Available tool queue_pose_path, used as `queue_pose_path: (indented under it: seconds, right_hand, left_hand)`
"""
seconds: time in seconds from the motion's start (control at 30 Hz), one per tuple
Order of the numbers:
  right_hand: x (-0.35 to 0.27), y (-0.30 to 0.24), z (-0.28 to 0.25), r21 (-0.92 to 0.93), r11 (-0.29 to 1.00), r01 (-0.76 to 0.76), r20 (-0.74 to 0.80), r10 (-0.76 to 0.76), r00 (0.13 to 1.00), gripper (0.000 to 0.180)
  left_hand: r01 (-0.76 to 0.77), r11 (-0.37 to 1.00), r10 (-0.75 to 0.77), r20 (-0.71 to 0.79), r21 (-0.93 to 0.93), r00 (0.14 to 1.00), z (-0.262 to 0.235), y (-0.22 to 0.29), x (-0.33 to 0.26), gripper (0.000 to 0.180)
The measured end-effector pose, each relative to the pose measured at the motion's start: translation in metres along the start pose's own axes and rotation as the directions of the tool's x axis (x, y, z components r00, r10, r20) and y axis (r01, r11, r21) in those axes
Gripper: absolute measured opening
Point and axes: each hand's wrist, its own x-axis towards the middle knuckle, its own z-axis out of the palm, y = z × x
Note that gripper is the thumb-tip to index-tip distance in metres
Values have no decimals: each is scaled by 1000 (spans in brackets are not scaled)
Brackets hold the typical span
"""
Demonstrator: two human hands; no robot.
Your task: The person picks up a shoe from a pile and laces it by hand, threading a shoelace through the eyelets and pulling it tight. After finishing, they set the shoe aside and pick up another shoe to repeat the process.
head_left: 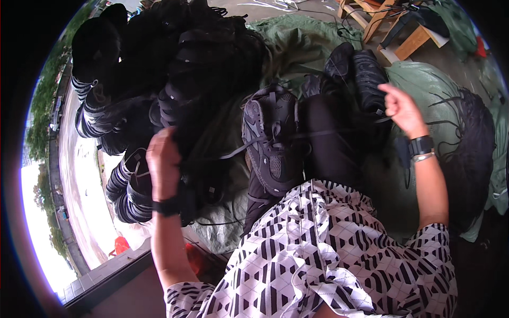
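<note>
A dark grey and black sneaker (270,140) rests on my left thigh, its toe toward me. Its black shoelace (233,153) stretches out to both sides from the tongue. On the left, my left hand (163,157) is closed round one lace end, slightly blurred by motion. Over to the right, my right hand (401,110) is raised with the index finger extended and the other fingers curled on the other lace end. Between the hands the lace runs nearly straight across my right thigh.
A tall heap of black shoe parts (217,63) stands at the left, with stacked uppers (130,185) nearer me. More black shoes (366,79) lie beyond my knees. Green woven sheeting (429,85) covers the floor. A bundle of black laces (466,143) hangs at right, below a wooden stool (413,42).
</note>
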Motion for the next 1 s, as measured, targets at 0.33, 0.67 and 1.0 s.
queue_pose_path:
  seconds: [0.33,0.67,1.0]
  right_hand:
    - [-71,83,164,-550,239,800,745,-293,600,15]
    - [-88,82,148,-472,50,880,882,43,470,7]
    - [-90,85,153,-470,34,882,877,-93,471,9]
  left_hand:
    - [-893,22,387,820,449,422,128,0,-39,17]
    - [-435,616,106,479,657,872,84,-30,-58,18]
    - [-336,776,312,138,535,940,97,-57,-74,20]
